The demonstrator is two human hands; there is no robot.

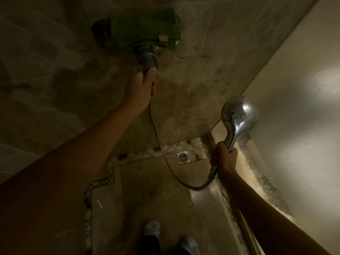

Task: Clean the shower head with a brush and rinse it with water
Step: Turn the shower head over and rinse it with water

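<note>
My right hand [224, 159] grips the handle of a chrome shower head [239, 115], held upright near the glass on the right, its wet round back toward me. A metal hose [163, 155] curves from under that hand up to the wall. My left hand [142, 87] is closed around the chrome tap lever [148, 60] of the wall mixer, which a green cloth [147, 28] covers. No brush is in view. No water stream is visible in the dim light.
Tiled wall ahead, wet glass panel [294, 107] on the right. A square floor drain [182, 157] sits in the patterned border tiles. My two feet in light slippers [151, 228] stand on the floor at the bottom.
</note>
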